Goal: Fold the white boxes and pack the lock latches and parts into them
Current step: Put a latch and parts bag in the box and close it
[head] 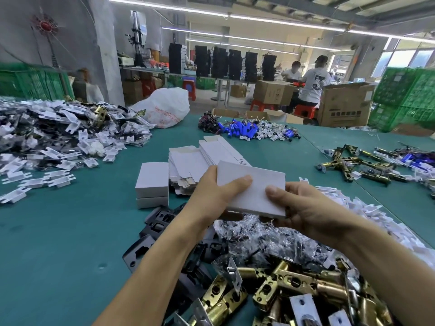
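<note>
I hold a folded white box (pixel 254 184) in the air above the table's middle. My left hand (pixel 211 194) grips its left end, thumb across the top. My right hand (pixel 303 208) grips its right end, thumb on the lid. Two closed white boxes (pixel 152 182) lie stacked to the left. Behind my hands lies a stack of flat, unfolded white boxes (pixel 193 161). Brass lock latches (pixel 289 285) are heaped at the near edge, with small clear parts bags (pixel 263 238) above them and black strike plates (pixel 155 231) to the left.
White plastic parts (pixel 58 137) are piled at the left and along the right (pixel 367 210). Blue batteries (pixel 240 130) lie at the far middle, more latches (pixel 353 161) at the right. A white bag (pixel 164 107), cardboard cartons and green crates stand beyond the teal table (pixel 70 231). Two people sit far back.
</note>
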The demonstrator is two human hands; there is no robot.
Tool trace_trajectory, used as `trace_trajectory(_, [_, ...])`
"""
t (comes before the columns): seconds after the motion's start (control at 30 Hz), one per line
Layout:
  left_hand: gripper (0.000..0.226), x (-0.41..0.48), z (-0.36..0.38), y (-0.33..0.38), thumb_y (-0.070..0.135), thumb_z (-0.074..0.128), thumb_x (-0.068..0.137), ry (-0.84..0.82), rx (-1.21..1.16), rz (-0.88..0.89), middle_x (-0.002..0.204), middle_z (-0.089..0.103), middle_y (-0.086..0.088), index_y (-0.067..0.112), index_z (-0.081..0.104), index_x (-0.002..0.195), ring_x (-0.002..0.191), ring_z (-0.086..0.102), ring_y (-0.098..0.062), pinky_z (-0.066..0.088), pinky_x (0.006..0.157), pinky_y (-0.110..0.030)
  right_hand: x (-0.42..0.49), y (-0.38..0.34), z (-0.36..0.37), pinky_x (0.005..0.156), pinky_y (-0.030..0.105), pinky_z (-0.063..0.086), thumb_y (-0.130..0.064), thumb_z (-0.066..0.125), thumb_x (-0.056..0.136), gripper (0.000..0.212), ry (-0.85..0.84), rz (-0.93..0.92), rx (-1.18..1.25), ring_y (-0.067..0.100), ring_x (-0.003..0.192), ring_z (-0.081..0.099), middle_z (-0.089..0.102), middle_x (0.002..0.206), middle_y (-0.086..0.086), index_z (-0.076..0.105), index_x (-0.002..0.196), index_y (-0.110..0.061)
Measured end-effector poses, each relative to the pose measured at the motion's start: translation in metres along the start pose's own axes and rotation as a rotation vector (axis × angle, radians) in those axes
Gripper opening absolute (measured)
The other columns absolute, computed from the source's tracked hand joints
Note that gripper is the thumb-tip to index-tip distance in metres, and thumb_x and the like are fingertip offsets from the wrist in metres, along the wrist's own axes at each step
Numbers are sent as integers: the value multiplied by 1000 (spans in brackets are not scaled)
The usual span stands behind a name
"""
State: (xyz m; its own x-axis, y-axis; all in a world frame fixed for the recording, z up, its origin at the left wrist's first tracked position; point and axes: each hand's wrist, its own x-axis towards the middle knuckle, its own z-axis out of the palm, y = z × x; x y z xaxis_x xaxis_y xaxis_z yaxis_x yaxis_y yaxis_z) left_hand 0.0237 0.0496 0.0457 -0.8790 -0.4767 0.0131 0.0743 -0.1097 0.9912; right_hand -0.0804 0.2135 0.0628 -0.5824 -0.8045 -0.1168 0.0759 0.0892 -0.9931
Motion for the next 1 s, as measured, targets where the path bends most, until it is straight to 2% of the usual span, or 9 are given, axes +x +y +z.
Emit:
trace_trajectory(0.1, [38,-2,1,1,24,79,84,-35,-21,-15,108,72,-12,13,62,116,86,73,-23,60,61,-38,3,0,1,61,24,57,-34,72,73,47,26,-4,15,23,73,67,72,90,15,68,106,-1])
trace_trajectory(0.2, [24,-3,7,0,24,78,86,38,-40,-6,99,72,-5,18,62,104,71,72,-13,57,51,-32,9,5,7,54,23,55,-31,69,74,48,136,-30,57,16,63,65,70,84,10,65,111,-1])
trace_trajectory(0.33, [17,-1,7,-3,34,74,89,146,60,42,97,72,-4,20,65,94,82,73,-22,63,67,-46,14,8,11,53,23,56,-32,69,75,41,206,-41,108,15,61,64,70,82,5,68,107,-7])
trace_trajectory(0.47, [31,-2,1,4,38,68,92,-52,-64,-66,104,73,-21,12,62,108,83,75,-38,62,57,-36,18,6,8,43,21,47,-29,63,92,17,347,24,150,14,50,61,65,65,1,69,88,-14])
trace_trajectory(0.53, [36,-5,0,7,45,60,96,-178,-116,-137,99,76,-19,13,61,112,80,76,-36,60,55,-31,20,7,4,37,21,40,-28,59,97,16,425,71,154,14,43,56,61,62,3,66,89,-16])
trace_trajectory(0.7, [55,-4,0,8,59,32,102,-216,-165,-263,92,75,-25,12,53,122,78,76,-34,60,56,-33,18,11,2,32,16,29,-25,56,100,13,386,201,159,13,37,49,54,51,3,62,99,-14])
trace_trajectory(0.77, [62,-3,-2,8,62,33,101,-230,-146,-284,89,75,-24,8,57,117,76,76,-33,60,56,-34,18,11,4,31,15,28,-25,57,99,13,374,219,155,12,35,47,53,50,3,63,101,-14])
trace_trajectory(0.9, [47,-4,-2,4,56,58,93,-201,-75,-253,78,75,-17,11,63,105,66,74,-28,59,52,-32,16,6,9,35,19,34,-30,55,100,21,348,214,61,15,42,54,61,65,8,66,104,-12])
trace_trajectory(1.0, [26,-2,0,-1,36,62,95,-116,-59,-206,71,74,-13,11,62,104,61,73,-28,58,50,-30,13,3,13,66,30,52,-44,50,100,32,232,155,-320,20,83,66,66,107,5,63,120,-22])
